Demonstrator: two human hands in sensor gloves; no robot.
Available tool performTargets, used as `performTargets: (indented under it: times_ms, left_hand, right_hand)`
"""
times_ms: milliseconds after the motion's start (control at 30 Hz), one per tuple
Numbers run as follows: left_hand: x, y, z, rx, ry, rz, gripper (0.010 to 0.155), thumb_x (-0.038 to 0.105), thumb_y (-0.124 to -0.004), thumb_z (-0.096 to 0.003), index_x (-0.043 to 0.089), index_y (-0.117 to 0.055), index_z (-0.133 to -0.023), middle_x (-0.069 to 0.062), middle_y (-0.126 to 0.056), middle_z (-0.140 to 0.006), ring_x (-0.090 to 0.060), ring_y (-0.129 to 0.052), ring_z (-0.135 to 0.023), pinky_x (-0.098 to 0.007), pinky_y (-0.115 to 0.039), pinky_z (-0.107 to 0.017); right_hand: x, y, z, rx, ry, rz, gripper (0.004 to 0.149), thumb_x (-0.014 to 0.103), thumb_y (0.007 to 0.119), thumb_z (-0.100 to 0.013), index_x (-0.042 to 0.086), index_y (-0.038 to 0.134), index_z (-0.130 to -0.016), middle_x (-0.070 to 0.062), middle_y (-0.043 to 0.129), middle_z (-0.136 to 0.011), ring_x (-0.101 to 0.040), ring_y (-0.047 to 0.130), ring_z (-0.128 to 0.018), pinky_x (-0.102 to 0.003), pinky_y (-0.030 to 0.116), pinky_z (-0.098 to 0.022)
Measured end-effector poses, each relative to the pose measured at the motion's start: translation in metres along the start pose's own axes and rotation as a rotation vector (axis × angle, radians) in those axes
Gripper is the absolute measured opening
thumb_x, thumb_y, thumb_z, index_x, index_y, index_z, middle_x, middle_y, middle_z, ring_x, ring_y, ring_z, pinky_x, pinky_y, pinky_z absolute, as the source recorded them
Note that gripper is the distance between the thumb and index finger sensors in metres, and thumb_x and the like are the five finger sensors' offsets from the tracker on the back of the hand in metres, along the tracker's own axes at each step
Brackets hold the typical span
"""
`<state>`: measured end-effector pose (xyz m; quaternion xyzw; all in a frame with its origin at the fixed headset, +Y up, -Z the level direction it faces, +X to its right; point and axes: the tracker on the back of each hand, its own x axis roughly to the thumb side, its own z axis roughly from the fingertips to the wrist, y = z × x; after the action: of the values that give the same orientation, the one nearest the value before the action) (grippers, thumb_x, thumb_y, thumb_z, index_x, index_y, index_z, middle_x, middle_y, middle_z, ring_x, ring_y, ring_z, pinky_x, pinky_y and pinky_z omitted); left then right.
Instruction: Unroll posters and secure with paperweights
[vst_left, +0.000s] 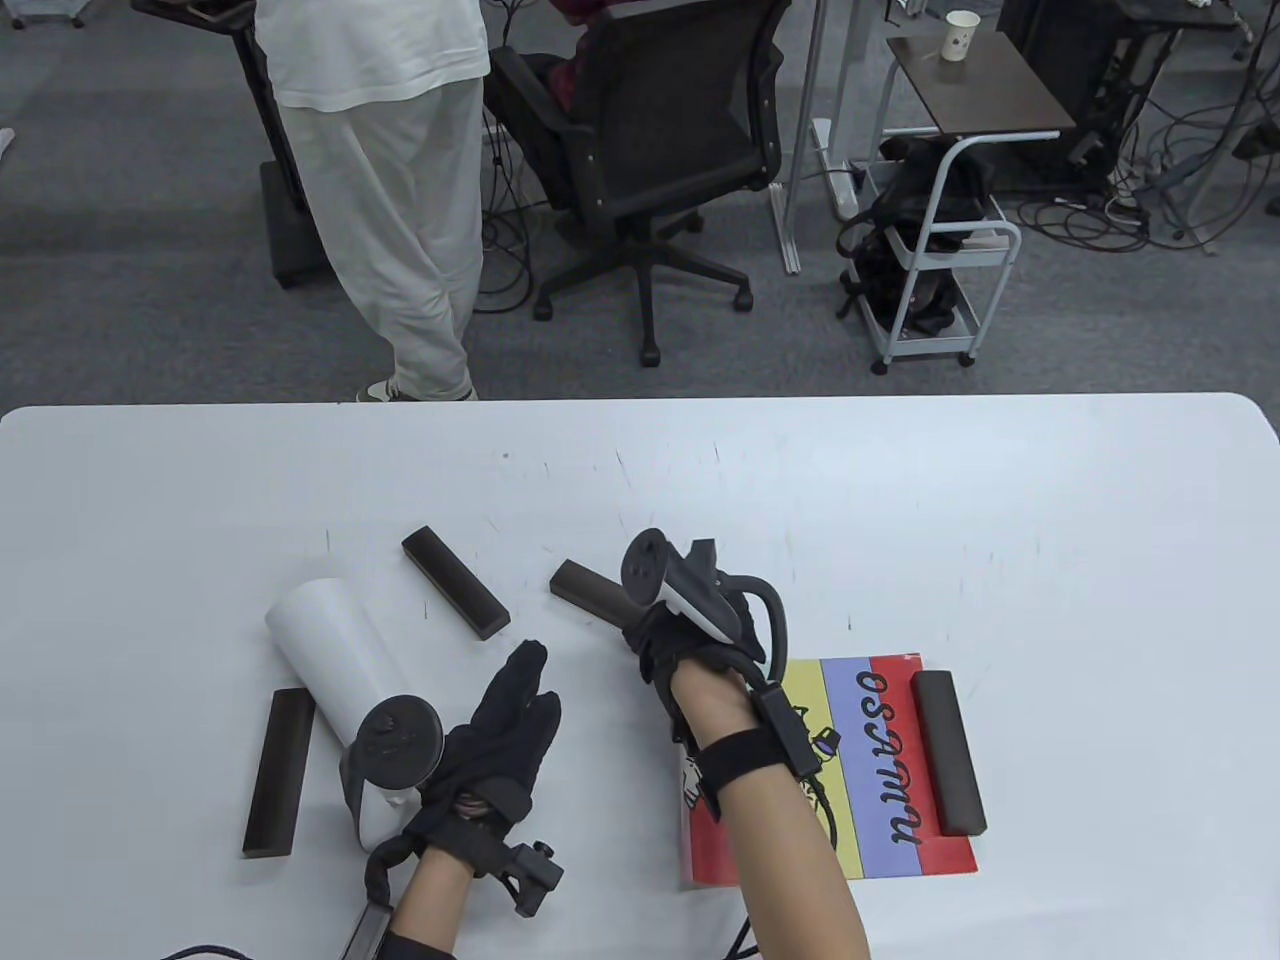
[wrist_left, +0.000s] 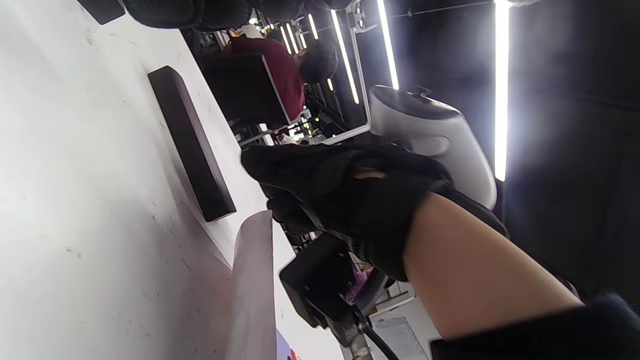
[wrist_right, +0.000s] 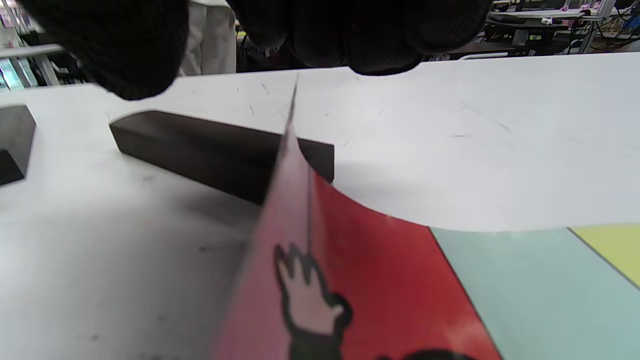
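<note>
Nearest, a striped red, yellow and lilac poster (vst_left: 880, 770) lies unrolled, a dark rectangular bar weight (vst_left: 948, 753) pinning its right edge; its left edge curls up unweighted. The gloved left hand (vst_left: 500, 740) hovers with fingers spread beside a rolled white poster (vst_left: 330, 650). Farther, the right hand (vst_left: 670, 640) reaches a second dark bar (vst_left: 590, 593), presumably for the curl; its grip is hidden.

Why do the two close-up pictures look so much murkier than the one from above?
Table view: even light, sharp, soft shadows on the table. Left wrist view: tipped sideways, ceiling lights flare into white streaks, the rest falls dark, the poster edge is blurred. Right wrist view: the right hand is a black, featureless mass, and the near poster is out of focus.
</note>
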<state>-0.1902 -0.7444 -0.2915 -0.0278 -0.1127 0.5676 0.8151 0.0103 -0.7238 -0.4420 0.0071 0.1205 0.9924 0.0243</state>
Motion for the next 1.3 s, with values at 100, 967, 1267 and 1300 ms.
performTargets:
  times_ms: [100, 967, 1267, 1300]
  left_hand:
    - [0.000, 0.000, 0.000, 0.002, 0.002, -0.010, 0.078, 0.067, -0.056, -0.0498, 0.019, -0.037, -0.109, -0.013, -0.038, -0.115, -0.045, -0.049, -0.104, -0.057, -0.057, -0.070]
    - [-0.004, -0.005, -0.002, -0.015, 0.021, -0.076, 0.078, 0.066, -0.057, -0.0494, 0.019, -0.039, -0.109, -0.014, -0.040, -0.114, -0.045, -0.051, -0.103, -0.057, -0.058, -0.070]
    - [-0.004, -0.011, -0.002, -0.032, 0.017, -0.094, 0.078, 0.066, -0.057, -0.0496, 0.019, -0.039, -0.109, -0.014, -0.040, -0.114, -0.045, -0.051, -0.103, -0.057, -0.058, -0.070]
    - [-0.004, -0.012, -0.002, -0.037, 0.017, -0.102, 0.078, 0.066, -0.057, -0.0494, 0.019, -0.039, -0.109, -0.014, -0.040, -0.114, -0.045, -0.051, -0.103, -0.057, -0.058, -0.070]
  right_hand:
    - [0.012, 0.009, -0.019, 0.068, 0.028, 0.104, 0.078, 0.052, 0.082, -0.037, 0.019, 0.048, -0.099, -0.013, 0.057, -0.105, -0.040, 0.065, -0.092, -0.053, 0.060, -0.068]
    - [-0.026, -0.093, 0.029, -0.247, 0.014, -0.179, 0.073, 0.063, 0.082, -0.034, 0.012, 0.070, -0.086, -0.012, 0.089, -0.074, -0.026, 0.097, -0.051, -0.039, 0.085, -0.039]
    - [-0.074, -0.066, 0.100, -0.124, 0.058, -0.267, 0.079, 0.068, 0.077, -0.038, 0.006, 0.067, -0.087, -0.013, 0.090, -0.066, -0.025, 0.096, -0.041, -0.038, 0.084, -0.031]
    - [-0.078, -0.057, 0.106, -0.097, 0.068, -0.275, 0.079, 0.068, 0.077, -0.039, 0.006, 0.067, -0.087, -0.013, 0.091, -0.065, -0.025, 0.096, -0.040, -0.037, 0.084, -0.031]
